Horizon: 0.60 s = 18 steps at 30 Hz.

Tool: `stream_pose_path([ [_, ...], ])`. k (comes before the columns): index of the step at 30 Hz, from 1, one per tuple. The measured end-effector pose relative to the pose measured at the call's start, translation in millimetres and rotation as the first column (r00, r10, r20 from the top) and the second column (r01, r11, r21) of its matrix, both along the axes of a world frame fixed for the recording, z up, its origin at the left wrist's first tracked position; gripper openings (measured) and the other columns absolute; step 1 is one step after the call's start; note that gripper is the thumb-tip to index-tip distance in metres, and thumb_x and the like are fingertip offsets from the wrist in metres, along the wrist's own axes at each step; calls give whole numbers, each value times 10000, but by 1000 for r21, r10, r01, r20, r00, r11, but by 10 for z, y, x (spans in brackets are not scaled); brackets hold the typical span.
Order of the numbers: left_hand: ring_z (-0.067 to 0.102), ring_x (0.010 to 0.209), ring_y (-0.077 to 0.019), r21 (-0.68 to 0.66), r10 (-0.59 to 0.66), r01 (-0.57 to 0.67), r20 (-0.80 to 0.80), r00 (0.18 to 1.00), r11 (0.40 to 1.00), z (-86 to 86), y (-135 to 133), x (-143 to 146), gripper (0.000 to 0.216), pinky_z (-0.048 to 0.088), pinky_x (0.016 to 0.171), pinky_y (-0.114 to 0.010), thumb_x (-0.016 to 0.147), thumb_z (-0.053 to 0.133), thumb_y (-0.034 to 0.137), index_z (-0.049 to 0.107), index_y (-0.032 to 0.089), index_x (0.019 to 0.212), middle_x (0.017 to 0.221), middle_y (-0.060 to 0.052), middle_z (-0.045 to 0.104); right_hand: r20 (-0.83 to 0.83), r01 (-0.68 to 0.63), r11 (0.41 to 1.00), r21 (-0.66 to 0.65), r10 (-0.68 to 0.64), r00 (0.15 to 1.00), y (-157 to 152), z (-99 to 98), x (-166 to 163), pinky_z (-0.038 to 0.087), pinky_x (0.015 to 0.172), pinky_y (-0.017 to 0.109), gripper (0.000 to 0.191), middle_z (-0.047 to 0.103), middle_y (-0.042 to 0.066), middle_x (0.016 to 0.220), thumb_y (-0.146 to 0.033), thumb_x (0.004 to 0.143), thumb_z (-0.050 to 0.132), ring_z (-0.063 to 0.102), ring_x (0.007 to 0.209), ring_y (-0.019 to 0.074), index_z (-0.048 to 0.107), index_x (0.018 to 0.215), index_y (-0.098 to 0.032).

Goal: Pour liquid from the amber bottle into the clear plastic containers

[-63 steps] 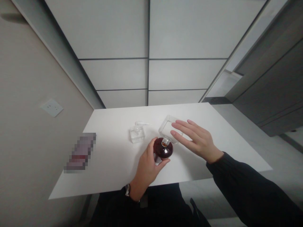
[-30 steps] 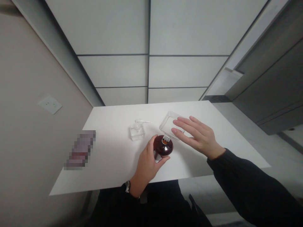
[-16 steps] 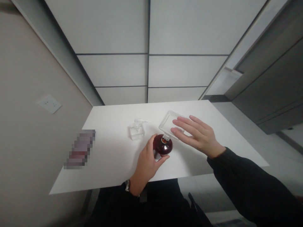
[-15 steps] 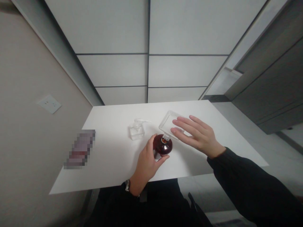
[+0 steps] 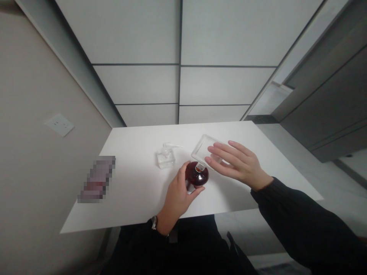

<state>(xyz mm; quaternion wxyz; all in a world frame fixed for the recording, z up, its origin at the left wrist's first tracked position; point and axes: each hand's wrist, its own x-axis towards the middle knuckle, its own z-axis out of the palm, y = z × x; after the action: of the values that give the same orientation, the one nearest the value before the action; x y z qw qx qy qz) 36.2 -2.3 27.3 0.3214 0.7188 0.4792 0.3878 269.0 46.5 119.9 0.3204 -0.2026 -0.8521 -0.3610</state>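
Observation:
My left hand grips a round, dark red bottle from the left, its fingers on the far side and its thumb on the near side. The bottle's clear ridged neck has no cap on and leans up and to the right. Palm partly turned away, my right hand is held open with its fingers stretched out, just right of the neck and holding nothing. Behind and partly under those fingers in view is a clear rectangular tray. Whether any liquid is in the tray I cannot tell.
On the white table, left of the bottle, stands a clear square container with a thin clear pointed piece at its top. A blurred-out purplish item lies near the left edge. A wall socket is beyond.
Almost nothing differs. The bottle stays in my left hand, and my right hand's fingers have shifted very slightly left toward the neck.

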Motion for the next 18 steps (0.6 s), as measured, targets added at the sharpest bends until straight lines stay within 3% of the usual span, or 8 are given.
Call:
stream_pose_path([
  [18, 606, 1381, -309, 21, 2, -2, -5, 1000, 1000, -17, 2, 3, 834, 501, 1146, -457, 857, 817, 332, 329, 249, 1528, 1519, -147, 581, 69, -1, 997, 77, -5, 998, -1, 96, -25, 491, 1121, 293, 351, 777, -34, 1259, -73, 942, 671, 690, 1209, 108, 681, 1201, -310],
])
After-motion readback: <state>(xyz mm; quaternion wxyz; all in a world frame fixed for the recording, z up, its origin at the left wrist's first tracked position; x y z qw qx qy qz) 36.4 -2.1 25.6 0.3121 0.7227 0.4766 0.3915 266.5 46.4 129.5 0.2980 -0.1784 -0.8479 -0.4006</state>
